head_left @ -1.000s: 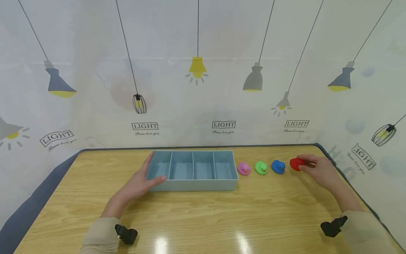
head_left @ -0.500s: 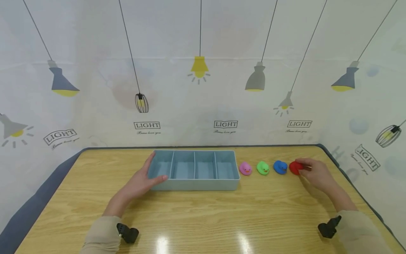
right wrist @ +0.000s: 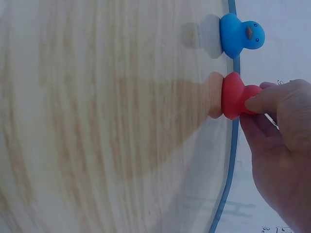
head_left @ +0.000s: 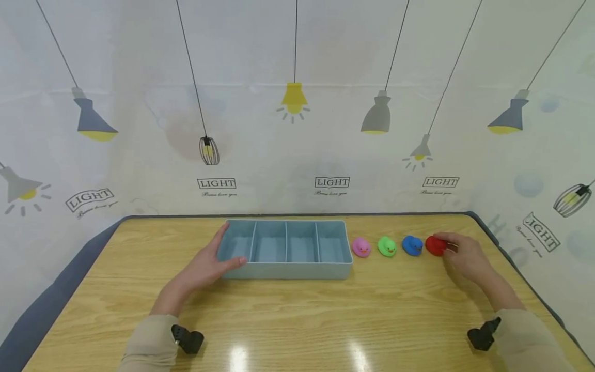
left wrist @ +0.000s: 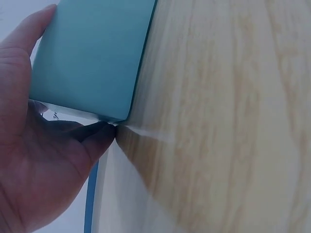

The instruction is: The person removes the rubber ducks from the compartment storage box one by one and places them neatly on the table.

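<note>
A grey-blue storage box (head_left: pixel 288 270) with several compartments in a row stands on the wooden table, its compartments bare. My left hand (head_left: pixel 204 266) holds the box's left end, thumb over the front rim and fingers round the end wall; the left wrist view shows fingertips at its lower corner. My right hand (head_left: pixel 468 257) pinches a red rubber duck (right wrist: pixel 234 96) by the head between thumb and fingers. The duck's base is right at the tabletop. Left of it, in a row, sit a blue duck (head_left: pixel 412 245), a green duck (head_left: pixel 387 246) and a pink duck (head_left: pixel 361 247).
The pink duck sits close to the box's right end. Behind the table (head_left: pixel 297 320) rises a pale wall covering (head_left: pixel 260 155) printed with lamps, and it also bounds both sides. A dark edge strip runs along the table's back.
My right hand has brought the red duck left and down, beside the blue duck. The left hand stays on the box. The whole head view has shifted slightly.
</note>
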Tool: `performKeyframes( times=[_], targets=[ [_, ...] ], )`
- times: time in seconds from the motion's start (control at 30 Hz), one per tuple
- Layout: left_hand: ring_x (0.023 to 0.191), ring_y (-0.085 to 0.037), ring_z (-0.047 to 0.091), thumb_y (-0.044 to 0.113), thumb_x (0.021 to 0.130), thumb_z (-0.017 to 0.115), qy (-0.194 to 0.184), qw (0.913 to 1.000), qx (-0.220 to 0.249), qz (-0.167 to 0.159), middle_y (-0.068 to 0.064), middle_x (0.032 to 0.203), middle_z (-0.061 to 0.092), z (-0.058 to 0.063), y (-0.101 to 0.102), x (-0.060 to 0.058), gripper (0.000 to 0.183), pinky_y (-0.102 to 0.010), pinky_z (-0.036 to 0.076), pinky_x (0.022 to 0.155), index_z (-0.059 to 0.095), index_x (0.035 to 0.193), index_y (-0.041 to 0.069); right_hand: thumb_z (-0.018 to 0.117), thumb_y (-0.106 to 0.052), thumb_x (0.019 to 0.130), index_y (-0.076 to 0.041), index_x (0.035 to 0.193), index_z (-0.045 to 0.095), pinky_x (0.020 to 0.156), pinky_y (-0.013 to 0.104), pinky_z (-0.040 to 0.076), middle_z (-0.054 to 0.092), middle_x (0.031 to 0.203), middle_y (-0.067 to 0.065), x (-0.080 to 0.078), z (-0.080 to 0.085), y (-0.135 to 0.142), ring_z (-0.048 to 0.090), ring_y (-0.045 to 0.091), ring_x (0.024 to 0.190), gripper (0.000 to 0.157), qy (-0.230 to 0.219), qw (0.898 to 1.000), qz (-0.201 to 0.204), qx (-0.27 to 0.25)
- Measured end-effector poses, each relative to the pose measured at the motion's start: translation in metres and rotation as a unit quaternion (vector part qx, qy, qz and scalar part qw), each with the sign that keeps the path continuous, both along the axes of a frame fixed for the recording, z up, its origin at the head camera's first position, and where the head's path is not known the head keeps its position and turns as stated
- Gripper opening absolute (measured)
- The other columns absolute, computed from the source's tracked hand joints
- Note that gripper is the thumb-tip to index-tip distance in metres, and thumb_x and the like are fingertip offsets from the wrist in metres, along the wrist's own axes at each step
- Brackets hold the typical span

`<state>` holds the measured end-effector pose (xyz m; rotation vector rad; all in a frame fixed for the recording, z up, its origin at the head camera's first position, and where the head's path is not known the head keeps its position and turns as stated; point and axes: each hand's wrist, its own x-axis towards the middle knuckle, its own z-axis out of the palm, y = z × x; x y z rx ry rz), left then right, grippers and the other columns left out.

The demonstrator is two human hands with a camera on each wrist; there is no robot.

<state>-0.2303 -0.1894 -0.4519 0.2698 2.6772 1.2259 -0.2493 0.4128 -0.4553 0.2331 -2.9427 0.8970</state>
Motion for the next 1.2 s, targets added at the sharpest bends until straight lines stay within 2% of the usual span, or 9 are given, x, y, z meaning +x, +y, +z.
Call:
performKeyframes(
  times=[0.53,0.77,0.93,1.07,1.2],
  targets=[
    [0.148,-0.051,0.021,0.05,0.093,0.072,0.008,0.9997,0.019,-0.012,-0.027,0.167,0.011,0.001,0.006,-0.003,0.108,-0.066,0.024,0.117,0.002,0.166,0.013,0.059,0.014,0.091,0.016,0.131,0.058,0.093,0.065,0.05,0.055,0.131,0.041,0.002,-0.001,0.009,0.054,0.06,0.118,0.04,0.008,1.0,0.004,0.014],
    [0.15,-0.051,0.016,0.049,0.094,0.072,-0.004,0.9994,0.031,-0.012,-0.025,0.168,0.006,-0.002,0.007,-0.003,0.108,-0.066,0.021,0.118,-0.001,0.166,0.014,0.062,0.005,0.095,0.01,0.142,0.052,0.098,0.07,0.043,0.046,0.145,0.039,0.004,0.001,0.011,0.041,0.065,0.126,0.049,-0.004,1.0,-0.009,-0.008],
    [0.15,-0.052,0.013,0.05,0.094,0.071,-0.008,0.9994,0.031,-0.012,-0.025,0.169,0.004,-0.002,0.007,-0.002,0.108,-0.067,0.019,0.117,-0.002,0.166,0.015,0.065,0.001,0.096,0.009,0.143,0.052,0.098,0.072,0.042,0.044,0.149,0.035,0.006,0.005,0.009,0.038,0.064,0.13,0.049,0.016,1.0,-0.003,-0.017],
    [0.149,-0.053,0.016,0.049,0.095,0.071,-0.007,0.9992,0.038,-0.009,-0.025,0.169,0.003,-0.001,0.005,0.003,0.107,-0.067,0.023,0.116,-0.002,0.166,0.015,0.066,-0.002,0.097,0.007,0.142,0.055,0.089,0.066,0.05,0.047,0.147,0.034,0.006,0.012,0.004,0.042,0.065,0.128,0.047,0.044,0.999,-0.007,-0.022],
    [0.146,-0.055,0.023,0.046,0.097,0.07,-0.008,0.9987,0.05,-0.005,-0.028,0.168,0.004,0.0,0.002,0.009,0.106,-0.064,0.031,0.114,-0.005,0.165,0.013,0.068,-0.007,0.098,0.004,0.143,0.055,0.09,0.065,0.051,0.049,0.145,0.035,0.007,0.019,-0.002,0.046,0.065,0.124,0.048,0.057,0.998,-0.016,-0.031]
  ],
)
